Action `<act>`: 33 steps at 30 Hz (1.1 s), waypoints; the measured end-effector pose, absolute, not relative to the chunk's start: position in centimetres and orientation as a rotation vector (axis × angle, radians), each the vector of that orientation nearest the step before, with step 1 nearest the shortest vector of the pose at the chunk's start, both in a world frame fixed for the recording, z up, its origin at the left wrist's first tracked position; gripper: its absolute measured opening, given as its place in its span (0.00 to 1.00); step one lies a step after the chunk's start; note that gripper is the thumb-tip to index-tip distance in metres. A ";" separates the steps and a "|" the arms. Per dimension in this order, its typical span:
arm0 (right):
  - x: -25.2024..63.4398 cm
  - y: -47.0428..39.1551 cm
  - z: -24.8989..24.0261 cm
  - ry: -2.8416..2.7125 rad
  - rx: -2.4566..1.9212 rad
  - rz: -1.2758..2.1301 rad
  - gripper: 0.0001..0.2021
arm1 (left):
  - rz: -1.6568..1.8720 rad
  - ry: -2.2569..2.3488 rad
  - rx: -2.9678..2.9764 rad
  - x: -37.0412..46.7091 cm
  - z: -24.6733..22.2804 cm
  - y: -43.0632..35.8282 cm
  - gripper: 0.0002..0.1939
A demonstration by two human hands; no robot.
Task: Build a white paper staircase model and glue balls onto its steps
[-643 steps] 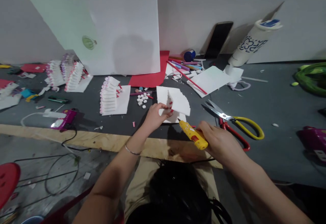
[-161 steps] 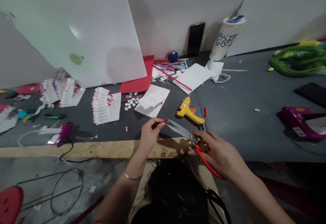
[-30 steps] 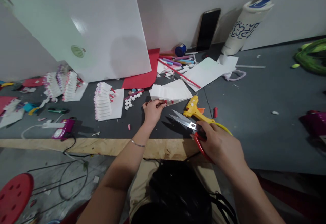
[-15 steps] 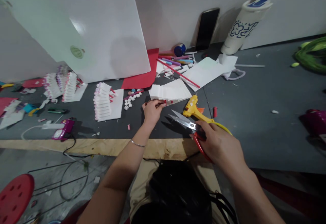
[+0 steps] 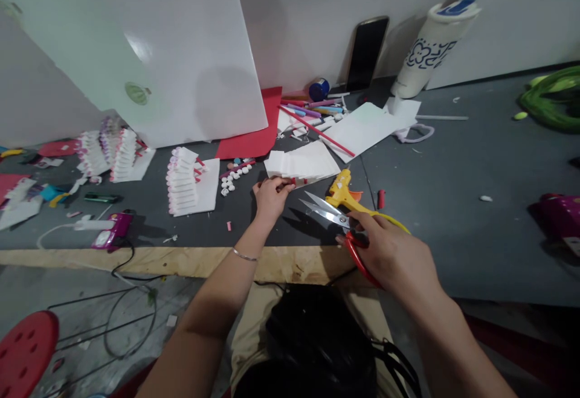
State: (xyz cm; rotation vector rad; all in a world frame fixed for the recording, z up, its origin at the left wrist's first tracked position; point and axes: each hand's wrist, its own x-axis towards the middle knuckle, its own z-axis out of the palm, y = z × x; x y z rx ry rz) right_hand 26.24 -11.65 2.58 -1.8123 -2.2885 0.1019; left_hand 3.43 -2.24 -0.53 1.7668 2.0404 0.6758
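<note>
My left hand (image 5: pixel 270 199) is closed at the front left edge of a white folded-paper piece (image 5: pixel 306 159), its fingertips by small red bits on it. In my right hand (image 5: pixel 385 244) are red-handled scissors (image 5: pixel 333 212), their blades apart and pointing left toward the paper piece without touching it. A yellow glue gun (image 5: pixel 342 189) lies just behind the scissors. Left of my left hand is a cluster of small white balls (image 5: pixel 231 180), and beyond it a white fan-like paper piece with pink tips (image 5: pixel 182 183).
A large white board (image 5: pixel 181 54) leans at the back left above red paper (image 5: pixel 267 129). Behind are markers (image 5: pixel 312 108), a phone (image 5: pixel 368 51) and a tumbler (image 5: pixel 435 48). A purple device (image 5: pixel 113 232) sits left; green wire (image 5: pixel 553 99) lies far right.
The scissors and my right hand have shifted very slightly, the blades staying apart. My left hand keeps its place at the paper piece.
</note>
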 end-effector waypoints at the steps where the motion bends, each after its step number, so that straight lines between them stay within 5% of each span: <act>1: 26.3 -11.5 2.8 -2.287 -1.814 0.094 0.16 | 0.677 2.031 1.765 3.4 -0.4 -2.3 0.06; 33: 26.7 -10.8 3.1 -2.391 -1.661 -0.041 0.18 | 0.458 1.695 1.992 2.2 3.6 -5.5 0.09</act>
